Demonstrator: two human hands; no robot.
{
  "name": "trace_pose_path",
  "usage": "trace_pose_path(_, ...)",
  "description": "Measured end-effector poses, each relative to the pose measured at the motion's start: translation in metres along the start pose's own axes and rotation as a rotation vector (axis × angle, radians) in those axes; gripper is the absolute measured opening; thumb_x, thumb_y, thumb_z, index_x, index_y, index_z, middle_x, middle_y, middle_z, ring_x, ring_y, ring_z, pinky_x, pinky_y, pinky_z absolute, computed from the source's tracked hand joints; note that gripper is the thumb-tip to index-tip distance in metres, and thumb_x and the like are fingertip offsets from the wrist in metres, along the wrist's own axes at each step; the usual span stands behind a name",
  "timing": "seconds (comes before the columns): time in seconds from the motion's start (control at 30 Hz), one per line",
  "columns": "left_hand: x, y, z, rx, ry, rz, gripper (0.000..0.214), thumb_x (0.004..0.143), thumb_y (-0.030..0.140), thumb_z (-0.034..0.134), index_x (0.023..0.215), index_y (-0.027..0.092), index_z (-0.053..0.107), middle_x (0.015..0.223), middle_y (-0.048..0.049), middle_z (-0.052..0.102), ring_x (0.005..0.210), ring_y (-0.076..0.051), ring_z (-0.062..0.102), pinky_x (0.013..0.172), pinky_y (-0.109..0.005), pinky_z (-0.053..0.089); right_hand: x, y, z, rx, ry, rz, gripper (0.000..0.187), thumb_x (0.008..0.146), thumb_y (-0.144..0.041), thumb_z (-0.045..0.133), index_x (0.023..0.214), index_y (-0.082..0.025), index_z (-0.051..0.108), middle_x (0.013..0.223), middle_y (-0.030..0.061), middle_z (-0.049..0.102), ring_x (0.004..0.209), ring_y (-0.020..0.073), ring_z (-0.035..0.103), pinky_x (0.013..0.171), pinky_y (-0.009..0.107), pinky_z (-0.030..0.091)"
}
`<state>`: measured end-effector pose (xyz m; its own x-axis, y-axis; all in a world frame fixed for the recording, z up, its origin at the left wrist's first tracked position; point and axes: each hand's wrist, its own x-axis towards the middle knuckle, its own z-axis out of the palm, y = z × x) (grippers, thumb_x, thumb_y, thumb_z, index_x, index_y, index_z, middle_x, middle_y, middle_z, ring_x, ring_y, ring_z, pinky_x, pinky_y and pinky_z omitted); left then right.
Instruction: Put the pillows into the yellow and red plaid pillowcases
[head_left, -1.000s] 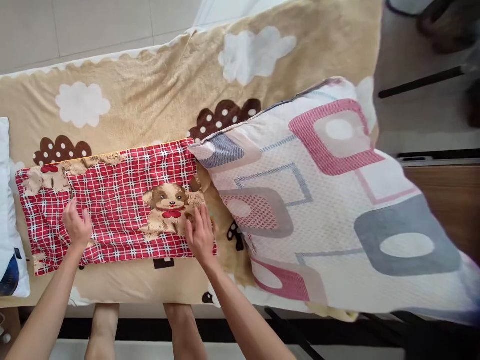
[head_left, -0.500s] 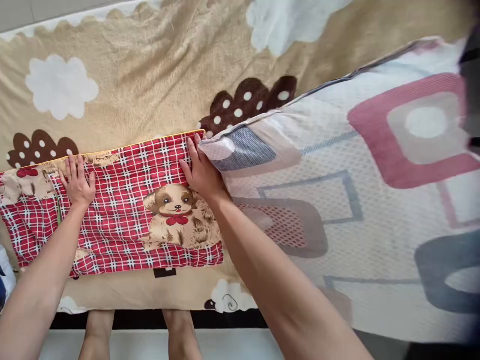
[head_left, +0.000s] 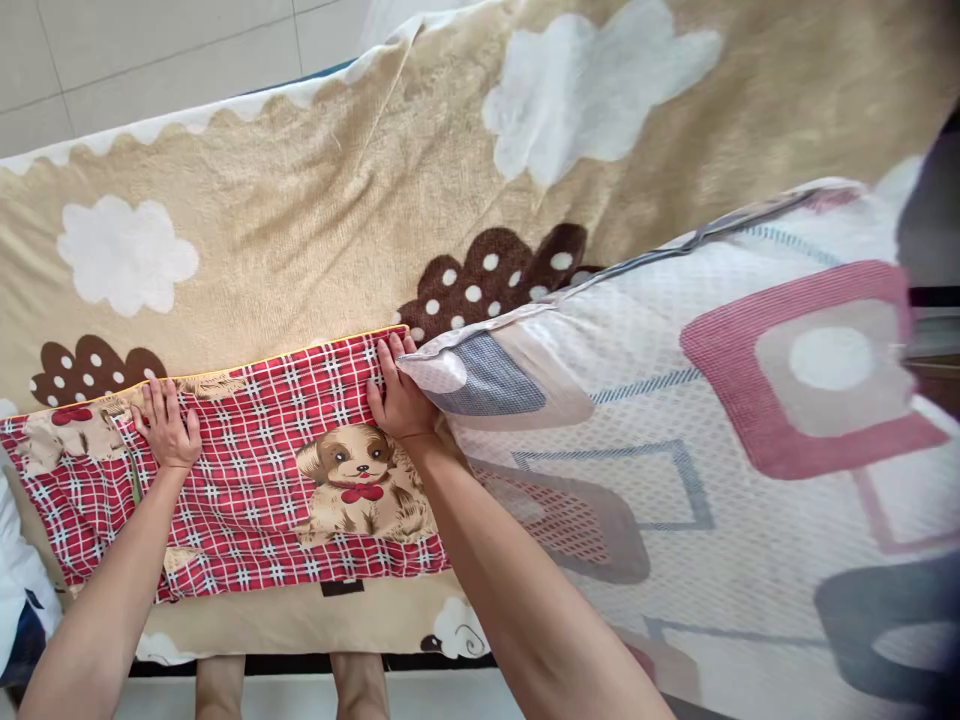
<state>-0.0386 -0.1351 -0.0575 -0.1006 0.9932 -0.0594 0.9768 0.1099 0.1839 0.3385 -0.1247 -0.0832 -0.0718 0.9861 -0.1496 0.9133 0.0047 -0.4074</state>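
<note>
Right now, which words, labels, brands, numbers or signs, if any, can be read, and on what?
None can be read.
Dark blue patch on the white item, left edge: any lettering is too small or blurred.
Red plaid cloth, beige blanket, patterned pillow: no lettering visible.

Blanket-covered bed [head_left: 300,220] across the frame, tan with white clouds and brown dotted patches, red plaid puppy-print cloth [head_left: 262,475] at lower left, large patterned pillow [head_left: 727,480] at right, white pillow [head_left: 10,555] at left edge
</note>
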Motion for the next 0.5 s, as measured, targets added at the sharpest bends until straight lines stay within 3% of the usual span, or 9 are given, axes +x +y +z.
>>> trace_pose_path(0.5, -0.005, -0.0072, 0.0069, 0.012, 0.001, 0.035, 0.066, 0.091, 0.043, 0.038, 0.148, 0.011, 0.039, 0.154, -0.022, 0.037, 0.149, -0.032, 0.018, 0.119, -0.058, 0.005, 0.0003, 0.004, 0.0043, -0.036, -0.038, -0.016, 0.067, 0.093, -0.031, 0.039, 0.155, -0.014, 0.019, 0.161, 0.0139, 0.022, 0.147, 0.0347, 0.02, 0.119, 0.059, 0.021)
